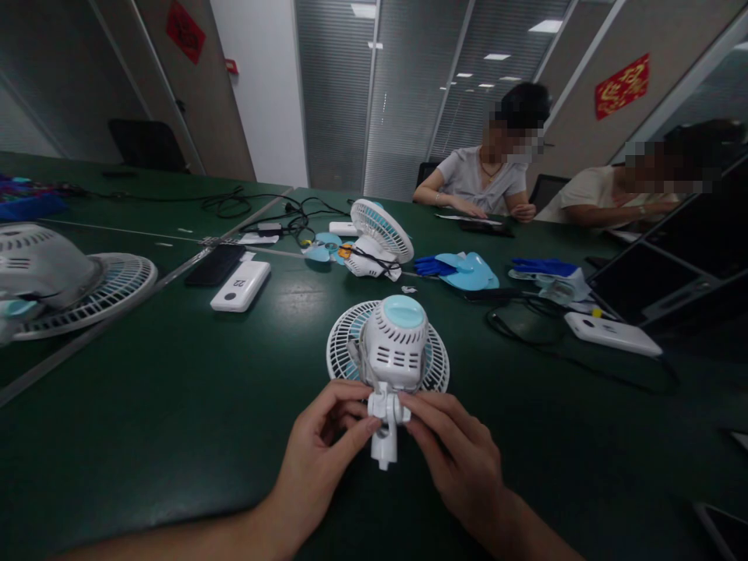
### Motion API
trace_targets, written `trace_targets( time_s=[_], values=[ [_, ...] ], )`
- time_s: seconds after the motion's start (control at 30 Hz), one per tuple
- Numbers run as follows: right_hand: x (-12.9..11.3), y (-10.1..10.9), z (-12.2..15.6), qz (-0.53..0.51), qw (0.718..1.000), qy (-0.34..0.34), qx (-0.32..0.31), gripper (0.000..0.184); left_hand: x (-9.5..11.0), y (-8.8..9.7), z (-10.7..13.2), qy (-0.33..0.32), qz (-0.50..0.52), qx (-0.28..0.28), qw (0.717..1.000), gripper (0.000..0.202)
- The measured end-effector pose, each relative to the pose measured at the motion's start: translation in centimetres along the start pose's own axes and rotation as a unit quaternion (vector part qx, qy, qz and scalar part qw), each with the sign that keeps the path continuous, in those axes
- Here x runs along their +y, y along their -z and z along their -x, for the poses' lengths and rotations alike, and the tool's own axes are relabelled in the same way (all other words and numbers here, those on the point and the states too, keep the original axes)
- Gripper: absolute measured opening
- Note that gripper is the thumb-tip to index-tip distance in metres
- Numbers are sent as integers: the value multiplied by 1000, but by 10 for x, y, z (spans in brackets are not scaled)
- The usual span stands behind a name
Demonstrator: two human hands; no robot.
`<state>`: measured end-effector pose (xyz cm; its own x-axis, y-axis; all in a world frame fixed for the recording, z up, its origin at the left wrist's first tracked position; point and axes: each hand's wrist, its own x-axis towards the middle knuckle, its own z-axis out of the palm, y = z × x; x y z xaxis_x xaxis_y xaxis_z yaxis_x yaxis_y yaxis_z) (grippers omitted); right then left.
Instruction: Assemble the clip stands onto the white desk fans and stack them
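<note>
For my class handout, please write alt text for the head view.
A person's left hand and right hand hold the bracket of a white fan lying grille-down on a green table. Beyond are another fan and two people.

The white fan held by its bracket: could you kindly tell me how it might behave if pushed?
The white fan probably won't roll, as its broad grille lies face-down. Its bulky rear housing suggests most weight sits there. The grille's thin ribs look stiff but might crack under hard pressure.
</note>
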<state>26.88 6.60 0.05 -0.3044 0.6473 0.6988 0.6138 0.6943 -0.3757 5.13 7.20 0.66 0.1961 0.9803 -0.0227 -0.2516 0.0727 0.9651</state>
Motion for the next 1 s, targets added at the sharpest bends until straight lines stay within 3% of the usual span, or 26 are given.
trace_targets(
  time_s=[0.13,0.23,0.37,0.5,0.67,0.77,0.9,1.0],
  values=[
    [-3,-4,-11,-32,998,-52,13,12,2,0,-1,-1,-11,4,1000,23],
    [-7,-6,-14,-53,997,-62,-5,26,3,-1,-1,-1,-6,5,1000,23],
    [-7,-4,-7,-72,996,-45,15,13,1,-1,-1,-7,0,-3,1000,22],
    [-2,0,-3,-23,1000,3,2,35,1,-1,-2,-5,-3,0,1000,24],
    [-3,-4,-11,-53,997,-59,20,8,3,-1,-1,2,-1,-1,1000,23],
    [-7,-7,-13,-66,995,-75,8,23,2,-1,-1,1,-5,0,1000,22],
    [-8,-2,-7,-70,996,-46,9,13,0,0,0,2,-2,-5,1000,23],
    [-4,2,-2,-48,999,-10,-4,36,0,0,1,3,-1,-10,1000,23]
  ],
)
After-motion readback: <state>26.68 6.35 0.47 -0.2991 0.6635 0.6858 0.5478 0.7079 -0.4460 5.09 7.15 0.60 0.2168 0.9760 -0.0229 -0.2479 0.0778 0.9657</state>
